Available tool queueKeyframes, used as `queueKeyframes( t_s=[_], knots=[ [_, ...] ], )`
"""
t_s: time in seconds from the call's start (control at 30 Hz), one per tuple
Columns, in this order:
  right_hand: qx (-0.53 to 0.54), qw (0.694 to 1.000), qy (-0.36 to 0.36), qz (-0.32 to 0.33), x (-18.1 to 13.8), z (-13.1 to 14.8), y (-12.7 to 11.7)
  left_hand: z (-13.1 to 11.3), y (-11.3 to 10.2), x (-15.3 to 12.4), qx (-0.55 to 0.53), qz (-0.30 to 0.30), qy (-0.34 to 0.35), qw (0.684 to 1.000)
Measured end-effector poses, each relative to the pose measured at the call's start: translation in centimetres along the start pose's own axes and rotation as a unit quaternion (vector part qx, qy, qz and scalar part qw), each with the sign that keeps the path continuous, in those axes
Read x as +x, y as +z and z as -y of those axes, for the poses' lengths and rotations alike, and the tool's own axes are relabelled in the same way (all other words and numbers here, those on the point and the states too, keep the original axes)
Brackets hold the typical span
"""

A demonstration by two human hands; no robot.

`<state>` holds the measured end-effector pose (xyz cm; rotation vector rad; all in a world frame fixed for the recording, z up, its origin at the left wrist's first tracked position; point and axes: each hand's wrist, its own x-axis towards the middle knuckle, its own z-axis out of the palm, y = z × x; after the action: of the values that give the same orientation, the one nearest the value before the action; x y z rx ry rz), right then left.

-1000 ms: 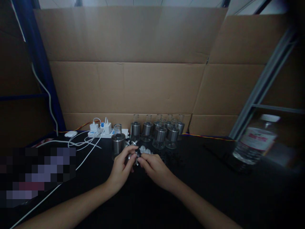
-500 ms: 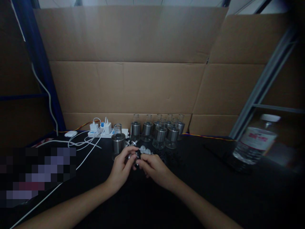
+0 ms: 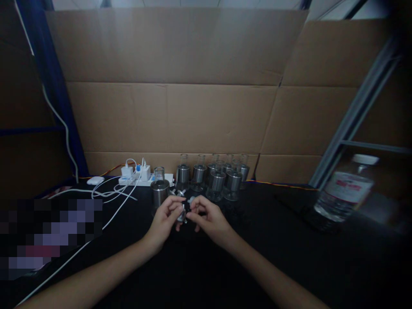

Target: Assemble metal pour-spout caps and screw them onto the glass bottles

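Note:
My left hand [image 3: 165,222] and my right hand [image 3: 209,219] meet over the black table [image 3: 289,266], fingertips pinched together on a small silver and white part [image 3: 183,213]. The part is mostly covered by the fingers, so its shape is unclear. Just behind my left hand stands a single metal cylinder with a clear glass top [image 3: 160,189]. A cluster of several like cylinders [image 3: 215,177] stands behind my right hand, near the cardboard wall.
A white power strip with plugs and cables [image 3: 135,176] lies at the back left, with white cords trailing forward. A clear water bottle [image 3: 344,193] stands at the right beside a metal frame [image 3: 357,111]. Cardboard sheets [image 3: 180,86] wall off the back.
Both hands have lifted slightly and drawn closer, turning the small part between the fingertips. My right fingers now curl over it from above. Nothing else has moved.

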<state>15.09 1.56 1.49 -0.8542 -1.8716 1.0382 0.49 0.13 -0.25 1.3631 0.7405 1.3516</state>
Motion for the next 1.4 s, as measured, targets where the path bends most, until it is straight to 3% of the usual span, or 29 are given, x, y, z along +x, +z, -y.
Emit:
queueKeyframes(
  t_s=[0.07,0.3,0.87,1.23,1.4],
  knots=[
    [-0.001,1.0,-0.018,-0.011,0.0,0.2,-0.1,0.0,0.2,-0.1,-0.015,0.019,-0.024,0.999],
    [0.018,0.999,0.0,0.049,-0.1,0.7,-0.3,0.0,0.4,-0.3,-0.063,0.066,-0.058,0.994],
    [0.134,0.99,0.014,0.05,0.0,0.1,0.2,0.1,0.3,-0.4,-0.064,0.071,-0.081,0.992],
    [0.096,0.994,-0.02,0.041,0.1,-1.4,1.0,0.0,0.6,-0.4,-0.082,0.09,-0.055,0.991],
    [0.005,0.998,-0.061,0.019,0.1,-1.0,0.6,-0.2,0.7,-0.3,-0.08,0.086,-0.054,0.992]
  ],
)
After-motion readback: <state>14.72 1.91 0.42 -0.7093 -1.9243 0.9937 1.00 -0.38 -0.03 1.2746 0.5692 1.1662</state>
